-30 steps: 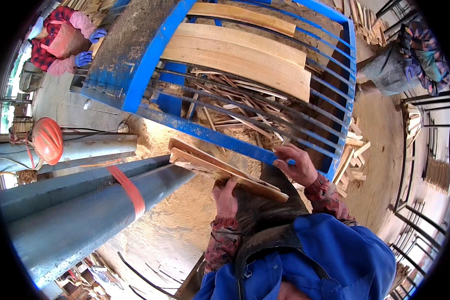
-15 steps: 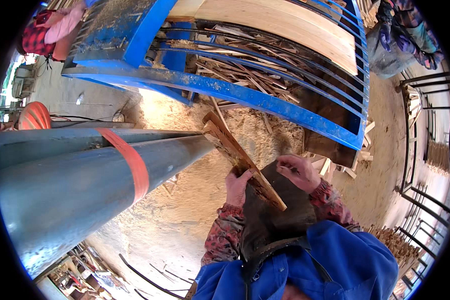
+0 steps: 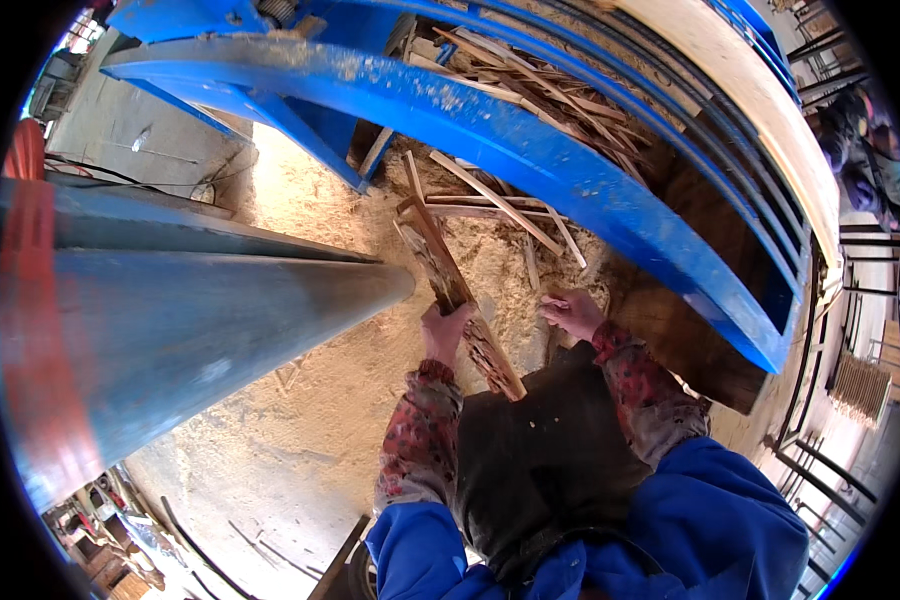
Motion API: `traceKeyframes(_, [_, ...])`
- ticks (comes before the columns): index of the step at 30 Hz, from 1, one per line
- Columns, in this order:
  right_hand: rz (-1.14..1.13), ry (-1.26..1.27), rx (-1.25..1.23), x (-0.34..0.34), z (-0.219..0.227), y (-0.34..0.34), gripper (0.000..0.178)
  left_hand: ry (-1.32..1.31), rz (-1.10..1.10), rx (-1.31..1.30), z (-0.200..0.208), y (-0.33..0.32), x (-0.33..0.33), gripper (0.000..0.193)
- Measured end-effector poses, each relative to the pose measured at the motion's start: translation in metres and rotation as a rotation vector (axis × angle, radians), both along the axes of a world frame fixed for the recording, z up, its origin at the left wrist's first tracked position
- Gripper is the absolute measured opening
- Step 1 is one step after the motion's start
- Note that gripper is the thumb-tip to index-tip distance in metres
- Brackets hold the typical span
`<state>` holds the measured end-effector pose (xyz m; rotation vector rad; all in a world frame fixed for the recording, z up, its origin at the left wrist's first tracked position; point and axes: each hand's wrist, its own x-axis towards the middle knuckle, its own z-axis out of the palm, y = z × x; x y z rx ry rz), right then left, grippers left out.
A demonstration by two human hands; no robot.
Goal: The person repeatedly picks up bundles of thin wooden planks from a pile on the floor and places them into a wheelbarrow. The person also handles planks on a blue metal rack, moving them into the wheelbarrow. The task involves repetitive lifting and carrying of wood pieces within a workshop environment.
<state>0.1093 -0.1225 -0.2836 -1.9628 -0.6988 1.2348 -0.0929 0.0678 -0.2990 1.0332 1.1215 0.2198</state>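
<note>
My left hand (image 3: pixel 446 330) is wrapped round the middle of a rough wooden board (image 3: pixel 492 362), which slants from upper left to lower right in front of my black apron (image 3: pixel 540 430). Bark and dark, splintered patches cover the board's face. To the right of it, apart from the board, my right hand (image 3: pixel 572 312) has its fingers curled together; whatever may be in them is too small to tell. Just beyond both hands, loose wood strips (image 3: pixel 500 200) lie on the sawdust.
A blue metal frame (image 3: pixel 450 105) with bars spans the far side, scrap strips (image 3: pixel 570 110) inside it. A big grey pipe (image 3: pixel 210 310) with a red band fills the left. Sawdust (image 3: pixel 310 400) covers the floor. At the far right is another person (image 3: pixel 875 150) beside metal racks.
My view has shifted, so the blue frame and pipe sit differently. Both hands and the board are lower over the floor, and the right hand's fingers have curled in closer. The left hand keeps its hold.
</note>
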Motion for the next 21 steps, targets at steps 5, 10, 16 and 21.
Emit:
traceKeyframes(5, [0.041,-0.089,-0.109,0.052,-0.113,-0.013,0.032,-0.040,0.071,0.121,-0.079,0.026,0.026,0.039])
traceKeyframes(10, [0.090,-0.344,-0.197,0.106,-0.192,0.001,0.035,0.045,0.058,0.185,-0.166,0.044,0.040,0.037])
traceKeyframes(16, [0.231,-0.664,-0.290,0.193,-0.264,0.036,0.053,0.083,0.136,0.212,-0.277,0.060,0.056,0.070])
traceKeyframes(21, [0.189,-0.812,-0.229,0.303,-0.347,0.026,0.054,0.209,0.171,0.317,-0.334,0.064,0.084,0.058])
